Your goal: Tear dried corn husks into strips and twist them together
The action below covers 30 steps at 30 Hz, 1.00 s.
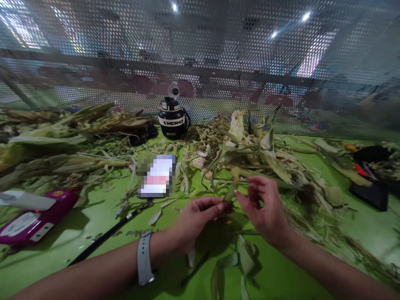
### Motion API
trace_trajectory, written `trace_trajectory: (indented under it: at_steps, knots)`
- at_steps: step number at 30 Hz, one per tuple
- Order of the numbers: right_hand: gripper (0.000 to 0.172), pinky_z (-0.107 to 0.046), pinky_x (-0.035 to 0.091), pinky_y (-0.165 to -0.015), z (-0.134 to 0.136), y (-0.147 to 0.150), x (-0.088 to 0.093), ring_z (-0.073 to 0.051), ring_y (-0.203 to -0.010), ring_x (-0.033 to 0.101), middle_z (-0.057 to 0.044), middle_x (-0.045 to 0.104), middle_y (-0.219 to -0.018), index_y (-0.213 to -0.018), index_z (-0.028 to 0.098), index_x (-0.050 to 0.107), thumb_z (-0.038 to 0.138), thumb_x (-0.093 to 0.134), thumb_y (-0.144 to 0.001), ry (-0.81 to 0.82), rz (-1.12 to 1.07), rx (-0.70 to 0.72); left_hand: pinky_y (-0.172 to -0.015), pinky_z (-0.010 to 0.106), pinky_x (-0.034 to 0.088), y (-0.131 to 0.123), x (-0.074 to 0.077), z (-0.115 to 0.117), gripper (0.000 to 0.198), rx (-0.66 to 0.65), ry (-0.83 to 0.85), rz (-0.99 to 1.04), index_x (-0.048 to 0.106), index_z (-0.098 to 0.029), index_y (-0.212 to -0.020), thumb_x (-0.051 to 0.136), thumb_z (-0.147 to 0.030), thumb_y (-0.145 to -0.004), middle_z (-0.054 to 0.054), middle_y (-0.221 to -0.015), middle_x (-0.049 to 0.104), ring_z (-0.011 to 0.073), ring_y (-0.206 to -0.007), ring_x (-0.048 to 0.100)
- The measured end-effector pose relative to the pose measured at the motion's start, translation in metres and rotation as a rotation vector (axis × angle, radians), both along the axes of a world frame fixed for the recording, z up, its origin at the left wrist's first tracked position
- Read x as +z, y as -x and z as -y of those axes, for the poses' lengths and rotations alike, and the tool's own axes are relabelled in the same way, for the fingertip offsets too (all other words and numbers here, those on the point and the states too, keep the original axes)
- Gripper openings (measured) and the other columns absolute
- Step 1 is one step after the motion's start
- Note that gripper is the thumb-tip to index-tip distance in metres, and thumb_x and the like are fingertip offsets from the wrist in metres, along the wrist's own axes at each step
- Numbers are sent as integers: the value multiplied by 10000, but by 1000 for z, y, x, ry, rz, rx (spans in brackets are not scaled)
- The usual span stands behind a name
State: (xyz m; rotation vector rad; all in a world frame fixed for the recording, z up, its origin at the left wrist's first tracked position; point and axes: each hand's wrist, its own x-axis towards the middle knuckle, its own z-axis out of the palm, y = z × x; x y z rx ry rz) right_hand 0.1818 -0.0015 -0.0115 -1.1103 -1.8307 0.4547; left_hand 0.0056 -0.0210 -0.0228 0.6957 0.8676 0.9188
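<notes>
My left hand (203, 214), with a pale watch band (145, 258) on its wrist, is closed in a pinch around a narrow yellow-green leaf strip (230, 195). The strip points up and away from the fingertips. Just to the right, my right hand (265, 206) has its thumb and bent fingers apart, with nothing visible between them. Its thumb tip is close to the strip; whether it touches cannot be made out. Below the hands, several loose green leaves (246, 254) lie on the green tabletop (281, 277).
A heap of dry husks and leaves (268, 158) spreads behind my hands, another plant pile (62, 137) at left. A black "ENERGY" jug (171, 121) stands by the perforated screen (212, 54). A blurred-out phone (158, 177), purple device (39, 216) and black object (370, 191) lie around.
</notes>
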Motion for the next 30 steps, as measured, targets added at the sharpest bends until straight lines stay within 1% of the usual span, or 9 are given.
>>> trace_trajectory:
  at_steps: [2,4,8,12,16,20,23,26,30]
  knots:
    - [280,-218,418,-498,2,-1,2,-105,-560,513,26,544,-691,-1065,196,458,237,602,-828,-329,229,72,-646,208,418,1,2,-1,211,62,43,41,715,-166,-789,785,-279,-625,8,-754,677,90,-646,550]
    - [192,-256,444,-574,3,-1,2,-132,-635,557,-14,604,-735,-1014,180,520,200,590,-837,-546,481,158,-653,206,407,2,3,-2,195,99,73,72,717,-170,-772,787,-269,-620,4,-743,668,95,-664,547]
    - [182,-309,458,-677,2,-1,-2,-171,-742,597,-60,663,-821,-1013,130,574,193,591,-844,-684,681,149,-653,213,394,1,3,-2,216,144,120,53,719,-169,-763,802,-263,-586,14,-758,662,107,-666,532]
    - [181,-326,473,-702,1,-3,-4,-181,-789,617,-77,678,-864,-1032,107,589,122,559,-853,-708,698,182,-639,215,387,0,3,0,212,147,130,47,723,-176,-762,798,-269,-586,12,-746,658,112,-652,518]
    - [172,-344,480,-664,3,-2,4,-205,-771,630,-111,686,-839,-1006,55,603,79,509,-864,-763,667,211,-638,191,371,-1,2,0,163,128,109,51,723,-181,-752,776,-272,-627,-8,-744,659,90,-657,507]
    - [194,-344,479,-660,6,-1,11,-207,-759,638,-125,693,-830,-1000,52,604,85,444,-894,-780,694,181,-644,210,384,-1,1,0,163,130,134,60,724,-187,-744,782,-268,-614,4,-764,671,95,-645,517]
    - [196,-334,484,-686,5,-1,8,-201,-770,640,-121,692,-826,-1019,70,593,96,439,-901,-776,702,156,-641,218,393,-1,0,0,174,139,143,59,725,-179,-741,786,-268,-604,13,-774,675,100,-647,527]
    - [170,-308,491,-702,2,-1,-2,-183,-778,628,-98,679,-837,-1020,111,579,119,458,-902,-676,640,160,-634,215,394,-2,-2,0,194,139,114,34,728,-164,-739,789,-289,-604,21,-752,668,95,-639,519]
    - [103,-255,491,-656,2,2,-11,-148,-733,612,-55,647,-805,-940,158,576,150,479,-904,-424,442,161,-606,214,384,-3,-3,2,227,132,1,-11,730,-172,-749,780,-348,-616,8,-688,640,93,-616,499]
